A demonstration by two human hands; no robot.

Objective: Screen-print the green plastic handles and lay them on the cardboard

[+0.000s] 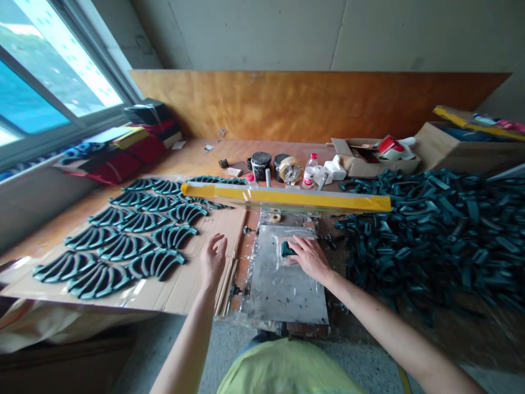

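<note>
The right hand is seen resting on a small dark green rubber piece, its fingers curled closed over the piece, which appears to be held. The piece is placed on a clear plastic film, and the film lies on a scuffed metal plate. The left hand is held apart from it, just left of the plate, with its fingers spread wide and nothing gripped, above the edge of a flattened cardboard sheet.

On that sheet, about thirteen curved, ribbed green pieces are laid out in rows; the exact count is uncertain. A few more are seen beyond them, partly hidden. One long yellow-taped straightedge is laid across the view beyond the plate. To the right, a large heap of loose green pieces is spread, too many to be counted.

Farther along the tabletop stand two black tins, one roll of tape and one plastic bottle. One open cardboard box is placed beyond them, and a plywood board is stood against the wall. A window is seen at the far left.
</note>
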